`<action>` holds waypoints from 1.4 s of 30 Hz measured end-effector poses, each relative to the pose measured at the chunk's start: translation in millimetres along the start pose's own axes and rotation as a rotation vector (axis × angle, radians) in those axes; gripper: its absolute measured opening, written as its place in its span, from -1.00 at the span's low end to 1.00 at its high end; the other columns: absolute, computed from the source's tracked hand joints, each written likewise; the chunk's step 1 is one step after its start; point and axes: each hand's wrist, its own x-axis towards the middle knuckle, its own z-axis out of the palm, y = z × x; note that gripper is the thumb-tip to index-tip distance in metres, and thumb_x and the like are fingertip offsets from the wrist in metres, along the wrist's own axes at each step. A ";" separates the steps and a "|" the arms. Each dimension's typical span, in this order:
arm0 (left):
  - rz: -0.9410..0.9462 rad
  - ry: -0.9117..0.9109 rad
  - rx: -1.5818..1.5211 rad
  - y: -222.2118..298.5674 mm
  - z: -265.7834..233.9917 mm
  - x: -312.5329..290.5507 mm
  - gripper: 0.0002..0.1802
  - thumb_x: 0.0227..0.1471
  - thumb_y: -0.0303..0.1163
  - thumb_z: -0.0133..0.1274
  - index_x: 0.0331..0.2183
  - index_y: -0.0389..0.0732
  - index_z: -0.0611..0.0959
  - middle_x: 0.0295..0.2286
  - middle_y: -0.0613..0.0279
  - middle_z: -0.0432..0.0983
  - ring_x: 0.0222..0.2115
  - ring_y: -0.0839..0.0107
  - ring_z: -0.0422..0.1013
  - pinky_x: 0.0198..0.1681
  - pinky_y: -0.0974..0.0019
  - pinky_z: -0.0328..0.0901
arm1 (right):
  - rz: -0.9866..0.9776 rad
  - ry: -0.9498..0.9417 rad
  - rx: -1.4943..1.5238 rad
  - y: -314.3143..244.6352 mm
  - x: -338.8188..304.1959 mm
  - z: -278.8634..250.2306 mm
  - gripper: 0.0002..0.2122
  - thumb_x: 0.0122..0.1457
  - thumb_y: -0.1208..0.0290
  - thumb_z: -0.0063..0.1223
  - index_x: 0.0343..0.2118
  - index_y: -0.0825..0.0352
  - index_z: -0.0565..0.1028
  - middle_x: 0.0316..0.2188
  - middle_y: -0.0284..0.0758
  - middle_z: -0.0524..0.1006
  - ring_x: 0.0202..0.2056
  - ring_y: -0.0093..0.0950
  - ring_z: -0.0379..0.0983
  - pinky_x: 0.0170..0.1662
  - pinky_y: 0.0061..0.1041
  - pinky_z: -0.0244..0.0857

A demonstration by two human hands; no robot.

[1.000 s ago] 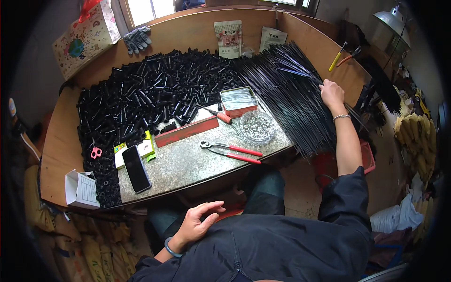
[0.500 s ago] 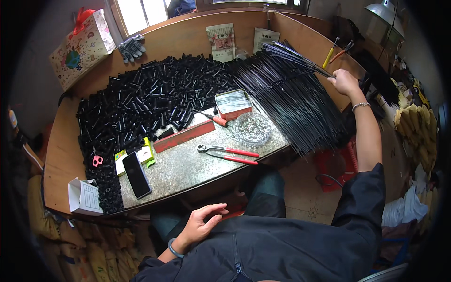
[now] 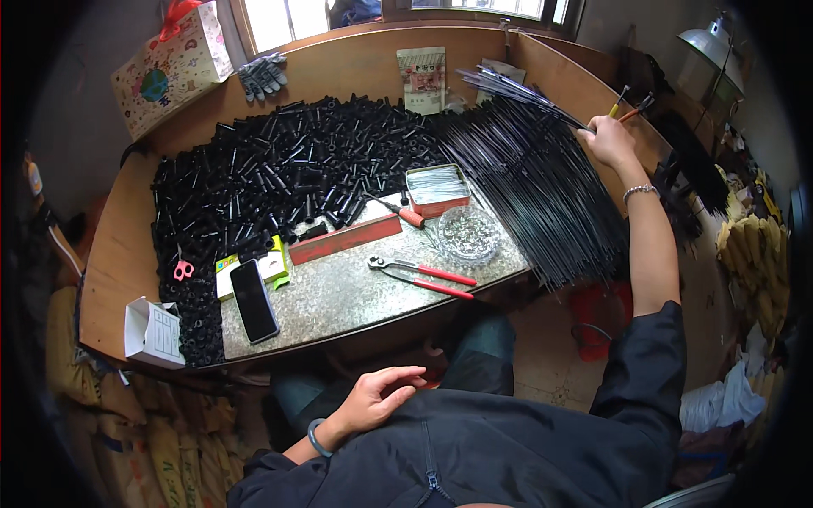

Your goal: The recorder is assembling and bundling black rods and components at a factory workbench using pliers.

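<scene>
At the far right of the bench, my right hand [image 3: 611, 142] is closed round the near end of a small bunch of thin black rods [image 3: 529, 95]. This bunch slants away to the left, raised over the far end of a large pile of similar long black rods [image 3: 542, 199]. My left hand [image 3: 379, 400] is held in front of my body, below the bench edge, its fingers loosely stretched and nothing in it. Between the hands, red-handled pincers [image 3: 428, 278] lie on the worktop, beside a clear round dish [image 3: 468, 234] of small shiny pieces.
A heap of short black tubular parts [image 3: 288, 161] covers the bench's left and back. Around the worktop are a red bar [image 3: 345, 240], a tin of thin metal pins [image 3: 437, 188], a red-handled screwdriver [image 3: 411, 218] and a phone [image 3: 254, 302]. Wooden boards [image 3: 347, 56] wall the back.
My right hand has shifted slightly left with the bunch of rods, whose far ends now lie further left over the pile. My left hand stays nearly still. The whole view has shifted a little.
</scene>
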 end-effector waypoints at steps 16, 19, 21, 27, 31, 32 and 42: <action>-0.081 0.013 -0.060 -7.0 1.8 4.4 -0.64 0.11 -0.44 0.01 -0.03 -0.29 0.50 -0.25 0.17 0.56 -0.26 0.50 0.45 -0.16 0.44 0.33 | -0.095 0.002 -0.142 -1.0 16.0 -70.3 -0.73 -0.03 0.21 0.24 -0.51 0.38 0.56 -0.52 -0.18 0.57 -0.43 -0.35 0.53 -0.34 -0.39 0.36; 0.012 -0.050 0.081 2.7 1.0 23.1 -0.64 0.07 -0.45 0.04 -0.05 -0.29 0.51 -0.25 0.11 0.55 -0.23 0.38 0.49 -0.14 0.39 0.34 | -0.114 0.050 -0.081 16.2 18.2 -83.3 -0.75 -0.10 0.30 0.30 -0.59 0.42 0.53 -0.55 -0.20 0.56 -0.47 -0.41 0.51 -0.42 -0.42 0.33; 0.172 -0.118 0.270 20.6 4.6 48.3 -0.62 0.05 -0.42 0.06 -0.06 -0.30 0.51 -0.26 0.09 0.52 -0.25 0.30 0.48 -0.15 0.32 0.35 | -0.110 -0.068 -0.115 14.8 18.1 -93.7 -0.74 -0.11 0.30 0.31 -0.59 0.42 0.53 -0.55 -0.22 0.56 -0.48 -0.42 0.51 -0.42 -0.42 0.32; 0.478 -0.214 0.604 67.9 45.6 203.4 -0.38 0.06 -0.28 0.05 0.13 -0.15 0.27 -0.21 -0.04 0.38 -0.15 0.07 0.36 -0.07 0.15 0.26 | -0.139 -0.064 -0.180 -13.1 -5.3 -101.5 -0.72 -0.08 0.20 0.27 -0.49 0.36 0.58 -0.50 -0.19 0.57 -0.39 -0.35 0.53 -0.28 -0.35 0.37; 0.326 -0.131 0.829 65.5 99.6 320.8 -0.23 0.02 -0.23 0.08 0.20 -0.13 0.13 -0.15 -0.13 0.35 -0.15 -0.10 0.37 -0.11 0.06 0.30 | -0.163 0.028 -0.168 7.7 -9.2 -91.7 -0.72 -0.11 0.19 0.29 -0.53 0.35 0.58 -0.46 -0.19 0.56 -0.38 -0.32 0.51 -0.32 -0.34 0.36; 0.231 -0.149 0.829 64.8 105.2 346.3 -0.19 0.01 -0.23 0.08 0.21 -0.14 0.08 -0.16 -0.14 0.37 -0.17 -0.09 0.38 -0.12 0.06 0.30 | -0.108 -0.022 -0.157 0.2 -10.4 -94.8 -0.71 -0.11 0.18 0.29 -0.51 0.35 0.58 -0.44 -0.20 0.56 -0.35 -0.32 0.51 -0.30 -0.35 0.37; 0.403 0.172 0.551 17.4 143.1 438.6 -0.59 -0.02 -0.28 0.09 -0.14 -0.33 0.54 -0.22 -0.08 0.48 -0.17 0.00 0.41 -0.09 0.12 0.32 | -0.220 0.087 -0.213 34.0 7.7 -122.5 -0.69 -0.17 0.18 0.32 -0.53 0.36 0.55 -0.50 -0.17 0.52 -0.43 -0.27 0.47 -0.38 -0.36 0.33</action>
